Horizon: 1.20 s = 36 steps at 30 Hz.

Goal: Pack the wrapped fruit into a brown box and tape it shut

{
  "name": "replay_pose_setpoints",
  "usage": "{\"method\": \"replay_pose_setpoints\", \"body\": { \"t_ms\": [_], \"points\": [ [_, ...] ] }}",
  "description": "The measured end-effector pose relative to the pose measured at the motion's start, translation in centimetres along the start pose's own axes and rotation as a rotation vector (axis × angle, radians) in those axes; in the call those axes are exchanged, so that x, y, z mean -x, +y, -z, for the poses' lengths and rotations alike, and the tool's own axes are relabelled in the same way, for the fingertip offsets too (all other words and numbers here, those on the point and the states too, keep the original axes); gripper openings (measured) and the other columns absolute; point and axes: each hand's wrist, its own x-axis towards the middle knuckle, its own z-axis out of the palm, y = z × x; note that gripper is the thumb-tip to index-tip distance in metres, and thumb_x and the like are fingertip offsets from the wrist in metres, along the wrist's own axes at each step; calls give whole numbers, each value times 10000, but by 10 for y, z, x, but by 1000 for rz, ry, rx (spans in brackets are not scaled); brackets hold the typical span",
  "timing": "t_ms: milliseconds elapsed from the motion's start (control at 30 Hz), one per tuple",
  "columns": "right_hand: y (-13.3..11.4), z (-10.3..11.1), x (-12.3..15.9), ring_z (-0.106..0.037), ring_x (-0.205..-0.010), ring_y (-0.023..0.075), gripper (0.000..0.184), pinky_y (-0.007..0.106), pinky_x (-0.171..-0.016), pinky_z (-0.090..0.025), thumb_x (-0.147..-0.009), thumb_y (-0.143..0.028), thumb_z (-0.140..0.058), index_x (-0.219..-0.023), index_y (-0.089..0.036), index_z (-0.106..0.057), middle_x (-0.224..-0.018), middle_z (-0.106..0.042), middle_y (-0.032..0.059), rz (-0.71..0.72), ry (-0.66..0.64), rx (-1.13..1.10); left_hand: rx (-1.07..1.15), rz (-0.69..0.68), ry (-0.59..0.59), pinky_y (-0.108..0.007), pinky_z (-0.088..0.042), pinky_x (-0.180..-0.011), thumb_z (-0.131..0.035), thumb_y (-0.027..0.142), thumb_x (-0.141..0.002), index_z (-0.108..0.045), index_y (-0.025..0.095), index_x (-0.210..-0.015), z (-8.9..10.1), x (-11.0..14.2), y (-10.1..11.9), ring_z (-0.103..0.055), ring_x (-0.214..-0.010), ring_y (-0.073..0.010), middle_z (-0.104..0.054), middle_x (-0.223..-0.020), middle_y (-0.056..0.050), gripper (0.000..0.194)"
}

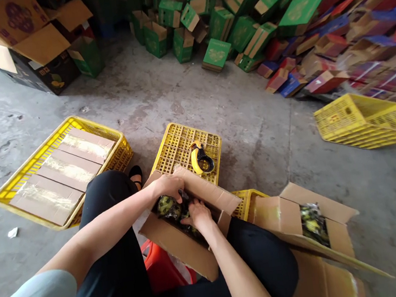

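Note:
An open cardboard box (180, 240) sits tilted between my knees, its flaps spread. Inside it lies a dark, clear-wrapped plastic bag (169, 207) with green produce whose kind I cannot make out. My left hand (168, 187) reaches in at the far left corner, fingers curled down beside the bag; their tips are partly hidden. Over the contents, on the right side of the box, my right hand (199, 215) lies with its fingers apart, touching the dark plastic. A yellow and black tape dispenser (200, 159) rests just beyond on an upturned yellow crate (169, 147).
To the left, a yellow crate (3, 195) holds three taped boxes (69, 170). Another open box (285, 215) with bagged produce stands at right. A yellow crate (346, 123) lies farther right. Green cartons (217, 53) and red and blue cartons (326, 79) are heaped behind.

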Motion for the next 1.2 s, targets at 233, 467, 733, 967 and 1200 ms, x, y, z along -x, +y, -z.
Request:
{"method": "replay_pose_setpoints", "body": {
  "t_ms": [233,467,733,967,1200],
  "points": [
    [2,20,8,-639,-1397,344,481,390,-1155,-477,-981,-371,-687,-1423,-181,-690,-1480,-694,167,225,-185,-167,-15,0,-25,-310,-557,-924,-890,373,-816,-841,222,-1138,-6,-6,-6,-749,-1065,-296,-827,-1087,-64,359],
    [14,27,17,-676,-1325,260,493,355,-1074,-559,-993,-285,-634,-1482,-227,-602,-1381,-759,81,197,38,-831,243,-60,-97,-269,-551,-810,-832,431,-899,-834,160,-1120,-3,-9,-4,-759,-915,-236,-834,-982,-60,350],
    [8,21,7,-723,-1234,281,397,350,-1039,-564,-962,-250,-676,-1355,-208,-636,-1311,-768,103,129,251,-613,523,-187,218,-272,-555,-916,-843,307,-859,-795,155,-1199,12,0,-24,-747,-1043,-220,-820,-1148,-62,376],
    [-10,-7,-15,-726,-1207,272,335,317,-977,-572,-1040,-125,-482,-1331,-166,-644,-1283,-750,165,117,501,-32,545,-175,435,-254,-545,-823,-689,302,-933,-804,135,-1090,18,7,-32,-730,-894,-189,-811,-987,-55,257],
    [-15,2,-25,-758,-1150,291,338,350,-977,-555,-1029,-142,-519,-1308,-163,-707,-1277,-760,190,-45,297,-2,492,-124,418,-233,-514,-739,-688,295,-942,-816,149,-1045,12,0,-27,-718,-815,-177,-800,-884,-35,219]
  ]
}}
